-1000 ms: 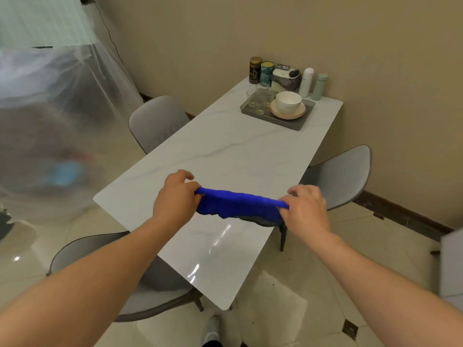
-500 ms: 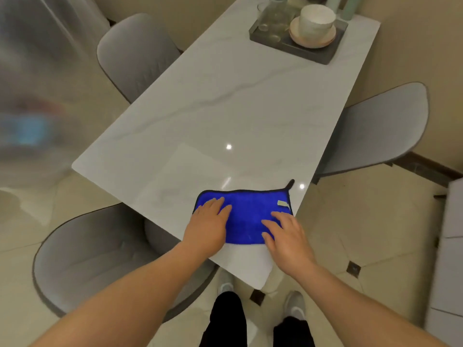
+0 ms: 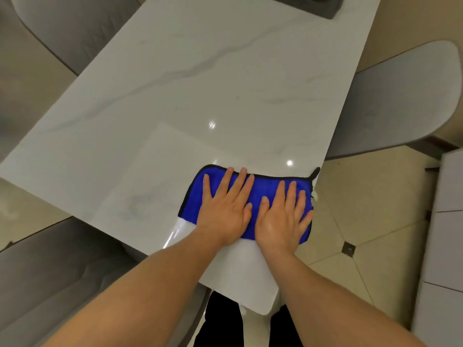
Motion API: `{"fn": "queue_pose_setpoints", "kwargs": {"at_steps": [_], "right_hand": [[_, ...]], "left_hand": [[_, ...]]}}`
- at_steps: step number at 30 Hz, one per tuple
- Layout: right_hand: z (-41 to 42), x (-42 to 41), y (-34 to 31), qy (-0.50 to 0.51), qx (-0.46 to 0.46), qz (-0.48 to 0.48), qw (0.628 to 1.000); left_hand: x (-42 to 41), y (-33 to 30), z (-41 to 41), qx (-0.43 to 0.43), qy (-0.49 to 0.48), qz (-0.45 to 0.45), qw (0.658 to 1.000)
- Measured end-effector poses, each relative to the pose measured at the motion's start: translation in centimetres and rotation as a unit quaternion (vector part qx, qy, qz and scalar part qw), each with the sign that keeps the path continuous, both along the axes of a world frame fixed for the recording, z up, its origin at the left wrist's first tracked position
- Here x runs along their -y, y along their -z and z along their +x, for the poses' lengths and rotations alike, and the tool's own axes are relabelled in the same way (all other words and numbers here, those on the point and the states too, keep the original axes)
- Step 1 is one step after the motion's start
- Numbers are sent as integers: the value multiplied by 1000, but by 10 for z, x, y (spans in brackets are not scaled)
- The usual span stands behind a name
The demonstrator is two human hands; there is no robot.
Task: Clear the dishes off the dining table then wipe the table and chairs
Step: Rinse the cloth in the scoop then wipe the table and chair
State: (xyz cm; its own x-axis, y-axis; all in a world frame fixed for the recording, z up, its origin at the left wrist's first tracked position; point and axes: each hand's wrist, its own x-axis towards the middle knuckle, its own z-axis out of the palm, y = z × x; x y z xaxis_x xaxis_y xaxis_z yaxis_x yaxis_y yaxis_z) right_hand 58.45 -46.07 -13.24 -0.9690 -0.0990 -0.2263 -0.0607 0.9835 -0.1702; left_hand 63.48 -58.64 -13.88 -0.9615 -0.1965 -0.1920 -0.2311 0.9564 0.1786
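A blue cloth [image 3: 265, 185] with a dark edge and a small hanging loop lies flat on the white marble table [image 3: 200, 83], at its near right edge. My left hand [image 3: 223, 214] presses flat on the cloth's left half, fingers spread. On the right half my right hand [image 3: 280, 221] lies flat beside it, fingers spread, reaching the cloth's right border at the table edge. Neither hand grips the cloth. Only a corner of the dark grey tray [image 3: 323, 8] shows at the far end; whatever it carries is out of frame.
Grey padded chairs stand around the table: one at the far left [image 3: 75, 28], one on the right [image 3: 400, 101], one at the near left [image 3: 50, 284]. A white cabinet [image 3: 446, 246] stands at the right edge over beige floor tiles. My legs show below the table's near corner.
The cloth went from stretched in the air between both hands to lying flat on the table. Since half a second ago both palms slid further onto it and the view tilted down closer.
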Motion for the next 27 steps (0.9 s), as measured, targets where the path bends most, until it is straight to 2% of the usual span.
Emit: {"fn": "queue_pose_setpoints", "kwargs": {"at_steps": [2, 5, 11, 27], "right_hand": [[-15, 3, 3, 7, -11, 10, 1000], [-48, 5, 8, -36, -14, 37, 999], [-122, 10, 8, -63, -16, 45, 997], [-391, 20, 12, -171, -32, 23, 984]], "left_hand": [[4, 1, -19, -21, -29, -3, 999], [4, 4, -52, -16, -43, -16, 999], [9, 4, -125, 4, -28, -27, 999], [11, 7, -373, 14, -97, -60, 993]]}}
